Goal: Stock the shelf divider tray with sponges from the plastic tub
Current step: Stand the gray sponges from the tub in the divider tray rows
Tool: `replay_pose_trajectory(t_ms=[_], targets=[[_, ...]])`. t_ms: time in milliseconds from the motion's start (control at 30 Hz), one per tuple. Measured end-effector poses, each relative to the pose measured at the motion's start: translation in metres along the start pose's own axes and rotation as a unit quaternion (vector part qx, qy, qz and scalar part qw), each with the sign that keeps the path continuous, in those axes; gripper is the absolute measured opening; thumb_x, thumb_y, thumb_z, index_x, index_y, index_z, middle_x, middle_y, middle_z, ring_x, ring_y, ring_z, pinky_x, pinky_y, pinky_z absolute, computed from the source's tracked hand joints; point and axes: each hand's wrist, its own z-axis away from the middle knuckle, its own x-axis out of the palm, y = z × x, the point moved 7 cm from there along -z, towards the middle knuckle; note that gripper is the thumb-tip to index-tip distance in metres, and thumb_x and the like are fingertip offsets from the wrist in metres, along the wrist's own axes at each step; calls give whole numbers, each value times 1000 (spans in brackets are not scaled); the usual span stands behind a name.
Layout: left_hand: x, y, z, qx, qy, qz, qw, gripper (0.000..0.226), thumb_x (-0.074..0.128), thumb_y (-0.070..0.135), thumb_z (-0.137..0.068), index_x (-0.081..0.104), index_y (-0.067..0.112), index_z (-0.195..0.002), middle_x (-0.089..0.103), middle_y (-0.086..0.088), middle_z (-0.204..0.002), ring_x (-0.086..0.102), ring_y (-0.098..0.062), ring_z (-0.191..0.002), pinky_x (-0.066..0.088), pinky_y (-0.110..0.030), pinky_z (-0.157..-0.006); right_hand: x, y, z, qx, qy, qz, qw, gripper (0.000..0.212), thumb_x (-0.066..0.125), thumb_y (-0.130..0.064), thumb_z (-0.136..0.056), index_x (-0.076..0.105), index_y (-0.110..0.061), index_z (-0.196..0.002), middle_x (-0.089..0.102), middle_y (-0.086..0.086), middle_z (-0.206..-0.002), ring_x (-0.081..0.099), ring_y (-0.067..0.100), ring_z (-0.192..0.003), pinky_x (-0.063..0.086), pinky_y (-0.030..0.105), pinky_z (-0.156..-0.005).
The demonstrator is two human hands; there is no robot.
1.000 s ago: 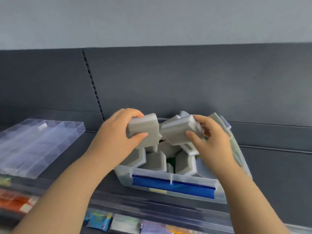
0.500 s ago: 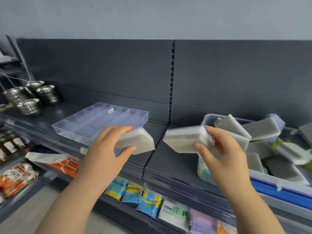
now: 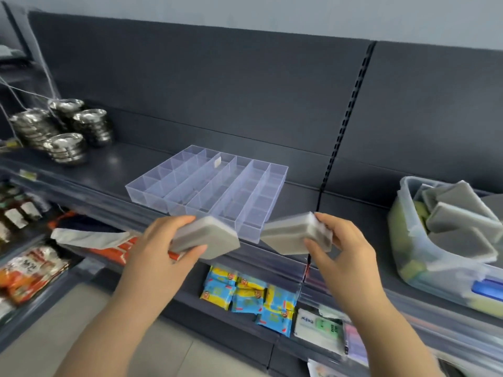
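A clear plastic divider tray (image 3: 209,187) with several long compartments lies on the dark shelf, nothing visible in it but a small white tag. My left hand (image 3: 160,254) grips a grey sponge (image 3: 209,240) just in front of the tray's near edge. My right hand (image 3: 343,246) grips a second grey sponge (image 3: 291,236) off the tray's near right corner. Both sponges hang in the air above the shelf's front rail. The translucent plastic tub (image 3: 408,240) stands at the far right of the shelf with several grey sponges (image 3: 460,216) piled in it.
Stacks of steel bowls (image 3: 65,126) stand at the shelf's far left. Bare dark shelf (image 3: 351,210) lies between tray and tub. Lower shelves hold blue and yellow packets (image 3: 250,295), orange packets (image 3: 27,270) and bottles. The floor shows below.
Both hands lifted a sponge each out of the tub and carried them left. The view swung left with them, so the tray is now ahead and the tub at the right edge.
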Motion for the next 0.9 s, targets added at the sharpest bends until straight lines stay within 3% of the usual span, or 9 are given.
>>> replay_pose_trajectory(t_ms=[233,333,433,533,733,900], targets=[[32,-29,-40,2,-20,52,998,52,80,18,-67,56,34,-110,51,32,-101,50,12,-97,34,3,-73,35,13,-43,15,9,-11,1000,48,71,-14,-78,48,-47,-104,50,-30,-100,48,-13,-97,34,-3,-77],[47,-37,-74,15,-32,38,999,51,78,19,-69,54,35,-111,49,35,-104,56,1,-96,40,-5,-72,46,31,-74,31,29,-25,999,49,70,-16,-78,46,-53,-100,52,-31,-100,52,-6,-97,35,0,-76],[62,-46,-116,23,-41,17,999,49,78,15,-71,57,30,-113,48,31,-103,60,-15,-93,40,-15,-75,55,52,-116,58,48,-46,996,42,68,-18,-80,50,-47,-104,53,-31,-102,53,-2,-98,36,1,-73],[69,-57,-156,28,-44,5,999,49,77,16,-72,57,30,-114,51,20,-103,58,-16,-94,42,-24,-77,62,66,-159,70,69,-55,994,39,66,-20,-82,52,-43,-111,52,-30,-104,51,-6,-98,34,-3,-72],[84,-90,-202,12,-32,0,999,50,77,18,-71,56,31,-114,52,22,-101,56,-9,-89,38,-13,-66,93,78,-248,35,35,41,998,40,63,-14,-85,54,-20,-124,47,-12,-111,37,-8,-94,22,-8,-77],[101,-116,-231,2,-49,20,999,51,77,18,-70,56,31,-115,49,32,-101,57,-13,-88,38,-14,-67,131,94,-286,46,-23,95,994,42,60,-12,-87,51,-18,-128,49,1,-126,42,6,-104,28,12,-87]])
